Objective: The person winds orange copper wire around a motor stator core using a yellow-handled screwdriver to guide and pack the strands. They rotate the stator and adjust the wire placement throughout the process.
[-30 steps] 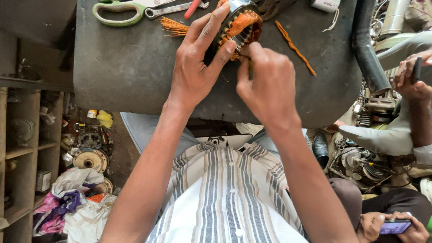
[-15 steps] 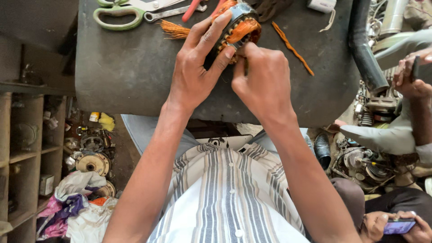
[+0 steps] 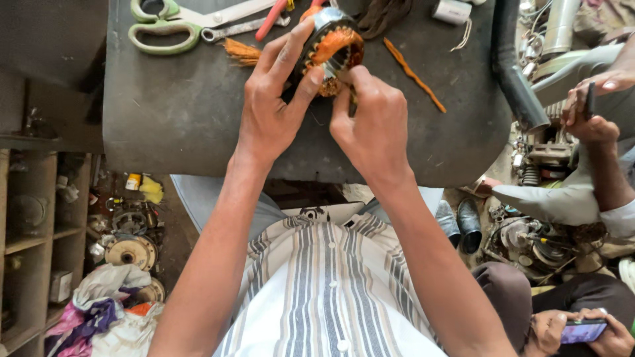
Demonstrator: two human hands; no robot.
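head view | my left hand (image 3: 271, 109) wraps the copper-wound stator (image 3: 333, 47), fingers closed round its rim, held over the grey table (image 3: 165, 119) | my right hand (image 3: 370, 129) pinches a thin tool against the winding | green-handled scissors (image 3: 159, 26) well left

Both bare forearms extend forward from the torso and converge at the far centre. The left hand (image 3: 271, 112) is spread, with fingers (image 3: 291, 49) extended far and the thumb angled right. The right hand (image 3: 374, 125) is curled into a loose fist, knuckles up, thumb and forefinger pinched together at its far-left edge.
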